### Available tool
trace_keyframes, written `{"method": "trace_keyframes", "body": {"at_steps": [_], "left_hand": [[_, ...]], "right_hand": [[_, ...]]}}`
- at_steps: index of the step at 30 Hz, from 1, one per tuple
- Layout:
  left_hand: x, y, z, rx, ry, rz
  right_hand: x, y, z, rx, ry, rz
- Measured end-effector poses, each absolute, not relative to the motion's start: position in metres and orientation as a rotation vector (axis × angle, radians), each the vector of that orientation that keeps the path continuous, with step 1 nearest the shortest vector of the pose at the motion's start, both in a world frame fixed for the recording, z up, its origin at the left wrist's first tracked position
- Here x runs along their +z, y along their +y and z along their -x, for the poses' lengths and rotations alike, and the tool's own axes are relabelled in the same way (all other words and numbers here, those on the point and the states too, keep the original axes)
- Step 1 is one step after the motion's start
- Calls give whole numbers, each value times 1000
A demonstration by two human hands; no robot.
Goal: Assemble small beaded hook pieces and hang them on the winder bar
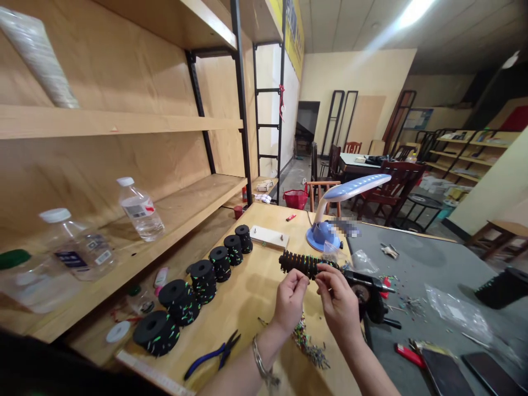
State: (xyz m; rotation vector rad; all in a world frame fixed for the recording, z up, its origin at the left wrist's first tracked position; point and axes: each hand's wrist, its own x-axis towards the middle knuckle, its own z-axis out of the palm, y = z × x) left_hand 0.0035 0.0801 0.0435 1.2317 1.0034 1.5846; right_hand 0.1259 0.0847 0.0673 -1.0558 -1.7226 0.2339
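My left hand [291,300] is closed in a pinch in front of a black ribbed roll [295,264] dotted with orange and green bits. Close beside it, my right hand [337,297] also has thumb and forefinger pressed together near the roll. Whatever is between the fingertips is too small to make out. The roll sits on a dark hand-cranked device [373,291] at the table's right edge. Beneath the hands lies a heap of small multicoloured pieces [309,346]. Blue-handled pliers [214,355] rest on the wood left of my left forearm.
Several black spools with coloured flecks [179,302] stand in a row on the left. Behind are a white board [269,237] and a blue desk lamp [324,234]. Bottles [140,212] occupy the shelf [198,203]. A grey table [412,308] on the right carries plastic bags and a phone [493,374].
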Motion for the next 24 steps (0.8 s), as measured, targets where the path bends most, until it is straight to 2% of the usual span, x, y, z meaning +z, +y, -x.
{"method": "trace_keyframes", "body": {"at_steps": [24], "left_hand": [[52,80,-2,1554,909,-1165]], "right_hand": [[55,97,-111,92,-1680,1132]]}}
